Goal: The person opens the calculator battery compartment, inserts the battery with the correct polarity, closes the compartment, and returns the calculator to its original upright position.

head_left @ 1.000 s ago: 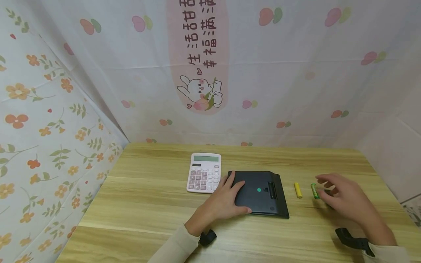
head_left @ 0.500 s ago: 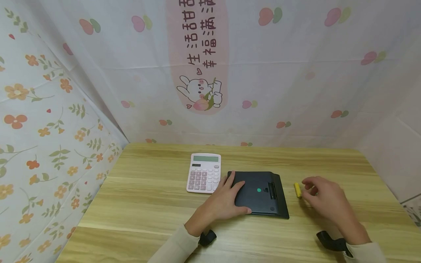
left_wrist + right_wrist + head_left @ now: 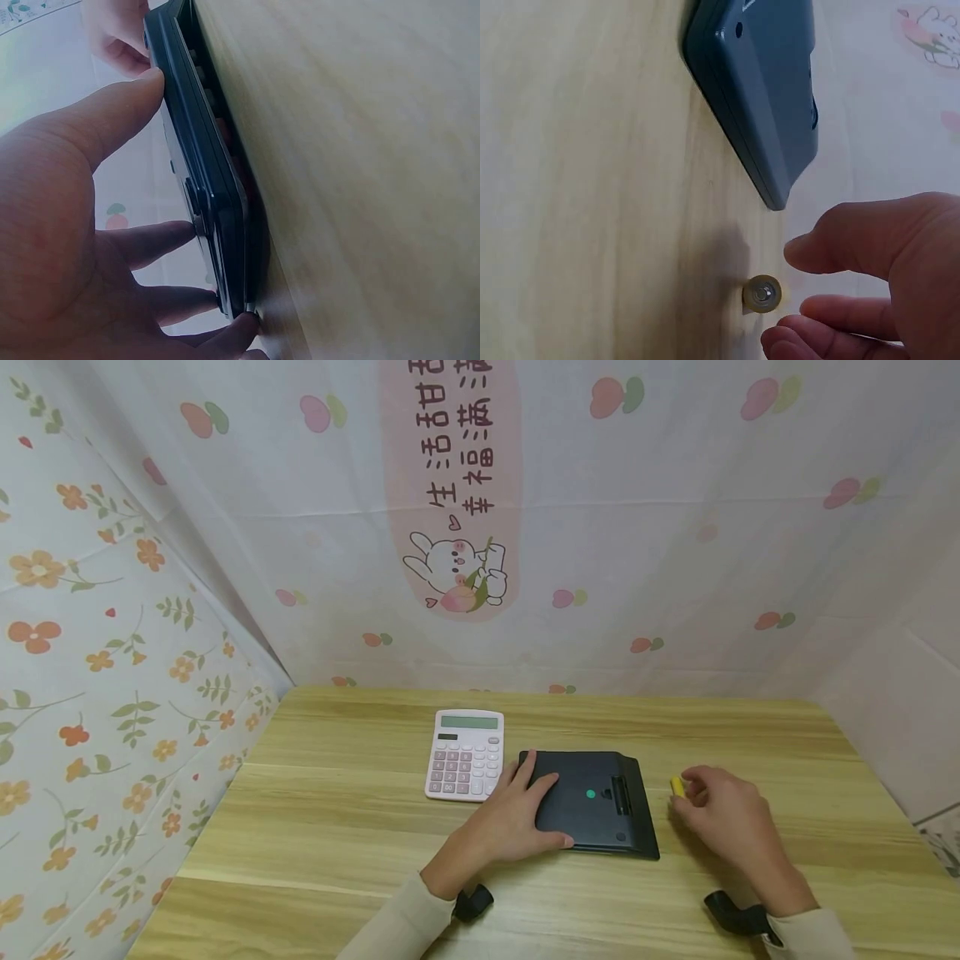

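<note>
1 yellow battery (image 3: 677, 787) toward the surface's (image 3: 300, 827) right edge, just beside right hand (image 3: 726, 812) — thumb (image 3: 855, 238) and fingers (image 3: 847, 313) parted, left hand (image 3: 512, 820) spread on black device (image 3: 577, 806)

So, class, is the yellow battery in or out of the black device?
Out: the yellow battery lies on the table, apart from the black device.

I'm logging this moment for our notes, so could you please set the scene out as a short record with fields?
Left hand: resting on the black device, fingers spread
Right hand: beside the yellow battery, thumb and fingertips not closed on it
Black device: face down, dark slot on its back
Yellow battery: lying on the table, to the device's right
White calculator: face up, left of the black device
</note>
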A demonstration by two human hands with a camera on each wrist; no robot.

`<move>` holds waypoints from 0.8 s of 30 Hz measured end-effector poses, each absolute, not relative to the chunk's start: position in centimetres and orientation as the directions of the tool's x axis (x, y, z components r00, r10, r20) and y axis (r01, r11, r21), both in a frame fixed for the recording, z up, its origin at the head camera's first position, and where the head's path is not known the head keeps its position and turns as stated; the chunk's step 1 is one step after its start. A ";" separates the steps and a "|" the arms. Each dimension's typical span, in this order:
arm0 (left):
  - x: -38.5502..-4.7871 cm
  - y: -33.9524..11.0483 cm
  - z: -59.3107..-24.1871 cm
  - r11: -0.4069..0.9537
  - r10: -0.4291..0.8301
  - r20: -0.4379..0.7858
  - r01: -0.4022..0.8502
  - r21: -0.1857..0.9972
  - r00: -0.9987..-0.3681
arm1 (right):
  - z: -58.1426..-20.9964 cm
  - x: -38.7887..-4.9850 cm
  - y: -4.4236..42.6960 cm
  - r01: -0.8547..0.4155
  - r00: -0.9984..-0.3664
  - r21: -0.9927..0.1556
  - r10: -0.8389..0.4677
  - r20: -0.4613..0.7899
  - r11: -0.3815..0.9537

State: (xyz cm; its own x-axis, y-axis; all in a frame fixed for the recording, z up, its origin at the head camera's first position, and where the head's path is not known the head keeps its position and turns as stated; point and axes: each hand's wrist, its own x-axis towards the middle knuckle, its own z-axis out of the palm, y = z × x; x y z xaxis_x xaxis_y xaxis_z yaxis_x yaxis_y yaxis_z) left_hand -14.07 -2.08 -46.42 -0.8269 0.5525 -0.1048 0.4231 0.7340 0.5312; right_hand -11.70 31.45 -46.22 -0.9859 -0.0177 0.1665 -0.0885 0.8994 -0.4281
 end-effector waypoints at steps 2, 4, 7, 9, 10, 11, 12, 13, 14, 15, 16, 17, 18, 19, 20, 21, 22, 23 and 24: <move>-14.1 -2.1 -46.4 0.732 0.555 -0.100 0.428 0.529 -0.825 | -46.3 -11.7 31.5 -0.096 -0.985 -0.430 -0.023 0.173 0.898; -14.1 -2.1 -46.4 0.731 0.557 -0.101 0.429 0.531 -0.824 | -46.4 -11.8 31.6 -0.104 -0.984 -0.431 -0.028 0.178 0.896; -14.1 -2.0 -46.4 0.729 0.557 -0.099 0.428 0.535 -0.825 | -46.5 -12.0 31.7 -0.113 -0.983 -0.429 -0.039 0.178 0.896; -14.1 -2.0 -46.4 0.730 0.555 -0.099 0.426 0.534 -0.826 | -46.6 -12.1 31.7 -0.115 -0.984 -0.429 -0.042 0.175 0.896; -14.1 -2.0 -46.4 0.730 0.555 -0.101 0.425 0.535 -0.826 | -46.6 -12.1 31.7 -0.116 -0.984 -0.428 -0.045 0.173 0.896; -14.1 -2.0 -46.4 0.731 0.554 -0.102 0.424 0.534 -0.826 | -46.6 -12.1 31.7 -0.118 -0.984 -0.427 -0.047 0.172 0.896; -14.1 -2.0 -46.4 0.732 0.554 -0.104 0.424 0.534 -0.826 | -46.7 -12.2 31.6 -0.118 -0.984 -0.428 -0.048 0.172 0.896; -14.1 -2.0 -46.3 0.732 0.554 -0.104 0.424 0.534 -0.826 | -46.7 -12.2 31.6 -0.119 -0.984 -0.430 -0.049 0.170 0.895; -14.0 -2.0 -46.3 0.732 0.554 -0.105 0.423 0.534 -0.826 | -46.7 -12.2 31.6 -0.117 -0.985 -0.433 -0.050 0.165 0.894; -14.0 -2.0 -46.3 0.732 0.555 -0.106 0.424 0.533 -0.825 | -46.7 -12.2 31.6 -0.116 -0.986 -0.436 -0.051 0.159 0.892; -14.0 -2.0 -46.2 0.732 0.554 -0.109 0.421 0.536 -0.825 | -46.7 -12.2 31.6 -0.115 -0.987 -0.440 -0.052 0.153 0.891; -14.0 -2.0 -46.2 0.732 0.554 -0.110 0.419 0.537 -0.825 | -46.7 -12.3 31.6 -0.115 -0.988 -0.442 -0.056 0.145 0.889; -14.0 -2.0 -46.2 0.733 0.553 -0.110 0.419 0.536 -0.826 | -46.8 -12.3 31.6 -0.115 -0.989 -0.443 -0.061 0.135 0.889; -14.0 -2.0 -46.2 0.733 0.551 -0.111 0.417 0.537 -0.827 | -46.8 -12.3 31.6 -0.116 -0.990 -0.445 -0.067 0.125 0.888; -13.9 -2.0 -46.2 0.735 0.549 -0.110 0.416 0.536 -0.828 | -46.8 -12.3 31.6 -0.118 -0.990 -0.446 -0.073 0.117 0.887; -13.9 -2.0 -46.1 0.736 0.547 -0.112 0.413 0.537 -0.830 | -46.9 -12.3 31.6 -0.121 -0.991 -0.446 -0.081 0.109 0.887; -13.9 -2.0 -46.1 0.737 0.545 -0.112 0.410 0.537 -0.831 | -47.0 -12.3 31.5 -0.125 -0.991 -0.448 -0.089 0.101 0.885; -13.9 -2.0 -46.1 0.737 0.543 -0.113 0.408 0.538 -0.832 | -47.0 -12.4 31.5 -0.130 -0.991 -0.449 -0.097 0.095 0.884; -13.9 -2.0 -46.2 0.738 0.543 -0.111 0.410 0.537 -0.833 | -47.0 -12.3 31.5 -0.133 -0.991 -0.450 -0.103 0.089 0.883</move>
